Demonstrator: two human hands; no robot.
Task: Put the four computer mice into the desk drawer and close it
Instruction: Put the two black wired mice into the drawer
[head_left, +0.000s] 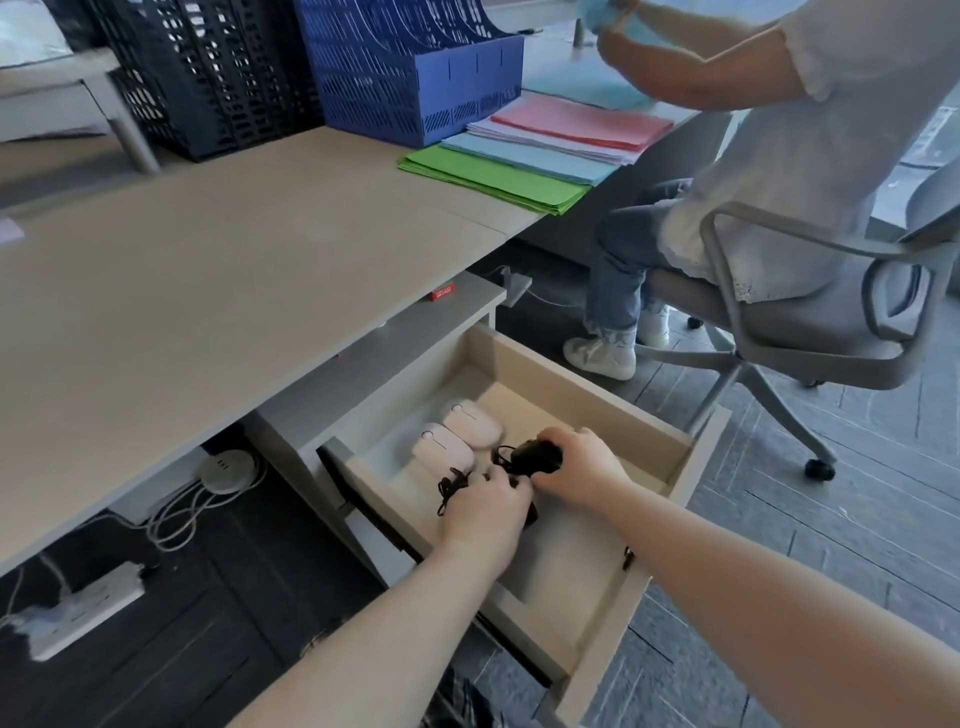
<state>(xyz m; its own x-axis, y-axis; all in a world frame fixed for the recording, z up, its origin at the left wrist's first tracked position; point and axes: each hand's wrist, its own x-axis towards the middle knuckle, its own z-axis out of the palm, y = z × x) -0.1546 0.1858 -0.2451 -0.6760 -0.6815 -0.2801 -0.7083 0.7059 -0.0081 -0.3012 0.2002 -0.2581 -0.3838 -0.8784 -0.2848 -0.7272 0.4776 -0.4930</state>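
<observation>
Two pale mice (457, 434) lie side by side at the back left of the open drawer (670, 441), lower centre of the frame, touching each other; no lettering on them can be read. Just in front of them sit the dark ones. The right hand (584, 462) is curled around a black mouse (535, 456), its grip closed on the body while the tangled cord trails off to the left. The left hand (485, 506) lies palm down over another black mouse (527, 506) with cord (449, 486) bunched beside it (whether those fingers actually clasp it cannot be told from here).

The drawer is pulled well out, with bare floor in its front half, toward the lower right of the frame, and its front panel clear of the surface (208, 260) above.

A small red box (442, 291) sits on the ledge under the surface edge; its print is too small to read. Upper right, a seated person (779, 130) on a swivel chair (805, 312) is near the drawer's far corner, with coloured paper stacks (519, 161) beside a blue file rack (415, 67).
</observation>
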